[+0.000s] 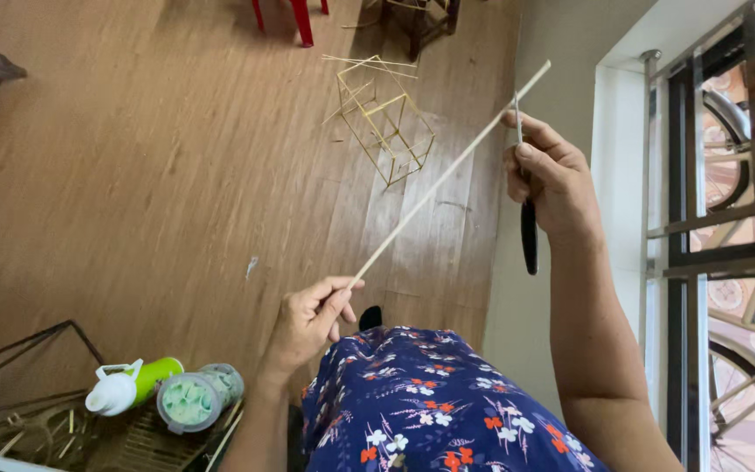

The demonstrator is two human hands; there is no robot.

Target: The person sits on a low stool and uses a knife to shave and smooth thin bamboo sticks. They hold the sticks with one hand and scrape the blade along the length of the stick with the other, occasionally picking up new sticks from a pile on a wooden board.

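Above open floor, stick [447, 170] between hands.

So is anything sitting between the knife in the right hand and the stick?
Nothing visible. The right hand holds the knife upright just beside the thin stick, whose lower end the left hand pinches. Only open air separates them.

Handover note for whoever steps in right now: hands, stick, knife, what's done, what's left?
Left hand pinches the lower end of the long bamboo stick, which slants up to the right.
Right hand grips a black-handled knife, blade up against the stick near its top.
Done: a stick frame lies on the wood floor.
Left: this stick is not yet part of any frame.
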